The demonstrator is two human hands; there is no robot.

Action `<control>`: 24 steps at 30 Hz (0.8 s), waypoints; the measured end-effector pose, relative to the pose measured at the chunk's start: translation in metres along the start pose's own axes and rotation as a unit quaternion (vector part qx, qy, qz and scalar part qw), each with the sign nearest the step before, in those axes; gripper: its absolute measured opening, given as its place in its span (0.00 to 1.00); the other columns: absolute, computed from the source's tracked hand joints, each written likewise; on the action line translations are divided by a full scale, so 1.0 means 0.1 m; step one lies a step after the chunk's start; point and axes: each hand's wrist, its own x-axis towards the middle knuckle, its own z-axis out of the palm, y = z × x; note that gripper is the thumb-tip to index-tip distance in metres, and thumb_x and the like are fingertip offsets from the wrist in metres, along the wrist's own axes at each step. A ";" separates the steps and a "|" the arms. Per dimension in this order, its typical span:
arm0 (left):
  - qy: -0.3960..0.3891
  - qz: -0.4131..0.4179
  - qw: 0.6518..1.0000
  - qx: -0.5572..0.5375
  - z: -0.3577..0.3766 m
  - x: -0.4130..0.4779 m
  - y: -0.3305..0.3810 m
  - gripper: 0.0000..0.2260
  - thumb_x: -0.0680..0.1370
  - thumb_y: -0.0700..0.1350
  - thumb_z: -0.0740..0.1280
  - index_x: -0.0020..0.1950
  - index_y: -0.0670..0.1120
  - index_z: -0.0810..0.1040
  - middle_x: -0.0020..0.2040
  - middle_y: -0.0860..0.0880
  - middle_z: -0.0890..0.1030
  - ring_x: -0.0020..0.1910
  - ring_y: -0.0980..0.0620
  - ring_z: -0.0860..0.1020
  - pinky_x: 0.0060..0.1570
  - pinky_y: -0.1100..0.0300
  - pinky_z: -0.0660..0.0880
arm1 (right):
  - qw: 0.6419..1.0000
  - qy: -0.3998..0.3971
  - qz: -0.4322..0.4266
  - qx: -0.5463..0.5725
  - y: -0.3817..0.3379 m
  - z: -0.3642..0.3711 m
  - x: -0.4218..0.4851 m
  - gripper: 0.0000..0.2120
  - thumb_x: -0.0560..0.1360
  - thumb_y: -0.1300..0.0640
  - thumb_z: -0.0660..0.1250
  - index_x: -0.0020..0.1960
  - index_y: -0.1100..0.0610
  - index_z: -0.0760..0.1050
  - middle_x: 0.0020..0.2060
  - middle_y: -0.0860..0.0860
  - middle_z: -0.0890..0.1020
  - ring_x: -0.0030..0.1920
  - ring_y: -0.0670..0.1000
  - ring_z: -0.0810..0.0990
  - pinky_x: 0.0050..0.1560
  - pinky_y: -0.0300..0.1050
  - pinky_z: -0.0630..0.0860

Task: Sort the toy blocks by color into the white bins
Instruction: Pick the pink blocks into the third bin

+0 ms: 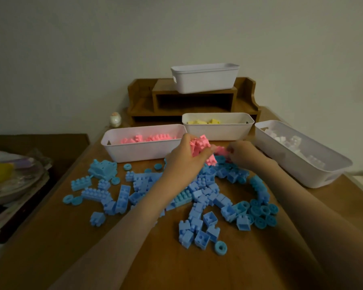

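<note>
left hand (187, 155) closed on pink blocks (200, 146) | right hand (242, 152) pinching pink piece (221, 151) on surface | pink bin (143, 150) just far-left of left hand, nearer it | blue blocks (199, 195) unsorted

A home room: wooden desk (71, 237) with shelf organizer (194, 101), small figurine (115, 119), stacked plates (13, 185).

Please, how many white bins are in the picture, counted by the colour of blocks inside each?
Bin with pink blocks: 1
Bin with yellow blocks: 1
Bin with white blocks: 1
Bin on the wooden shelf, contents hidden: 1
Total: 4
</note>
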 end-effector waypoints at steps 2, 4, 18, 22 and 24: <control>-0.007 0.004 1.000 0.024 -0.08 0.04 -0.01 0.18 0.74 0.60 0.65 0.54 0.49 0.68 0.48 0.50 0.80 0.46 0.49 0.80 0.51 0.47 0.76 | 1.000 0.003 0.002 0.008 -0.03 0.02 0.04 0.15 0.79 0.52 0.59 0.59 0.60 0.75 0.50 0.56 0.80 0.49 0.53 0.78 0.50 0.45 0.74; -0.013 0.007 0.999 0.044 -0.19 0.08 -0.02 0.17 0.75 0.58 0.66 0.55 0.50 0.67 0.48 0.50 0.80 0.47 0.49 0.79 0.52 0.48 0.75 | 1.000 0.018 0.001 0.024 -0.01 0.03 0.04 0.17 0.79 0.48 0.60 0.56 0.60 0.75 0.47 0.56 0.80 0.47 0.53 0.78 0.49 0.46 0.75; 0.055 -0.002 0.956 0.289 -1.14 0.75 -0.58 0.17 0.77 0.48 0.67 0.60 0.43 0.66 0.56 0.45 0.76 0.59 0.42 0.72 0.50 0.54 0.59 | 0.960 0.156 -0.220 0.071 -1.05 -0.17 0.25 0.17 0.74 0.58 0.65 0.61 0.60 0.72 0.54 0.56 0.74 0.52 0.54 0.74 0.48 0.42 0.68; -0.024 -0.030 0.935 0.352 -1.21 0.87 -0.82 0.23 0.78 0.54 0.63 0.69 0.46 0.62 0.64 0.45 0.74 0.64 0.43 0.71 0.56 0.51 0.59 | 0.968 0.047 -0.241 0.060 -1.42 0.07 0.41 0.26 0.76 0.51 0.64 0.71 0.55 0.62 0.67 0.57 0.68 0.64 0.58 0.70 0.64 0.52 0.67; -0.066 -0.032 0.927 0.367 -1.26 0.89 -0.93 0.30 0.77 0.62 0.59 0.74 0.48 0.57 0.72 0.47 0.66 0.69 0.45 0.66 0.64 0.49 0.59 | 0.969 -0.008 -0.246 0.009 -1.48 0.15 0.46 0.30 0.76 0.44 0.61 0.74 0.52 0.57 0.71 0.55 0.64 0.69 0.58 0.65 0.68 0.57 0.62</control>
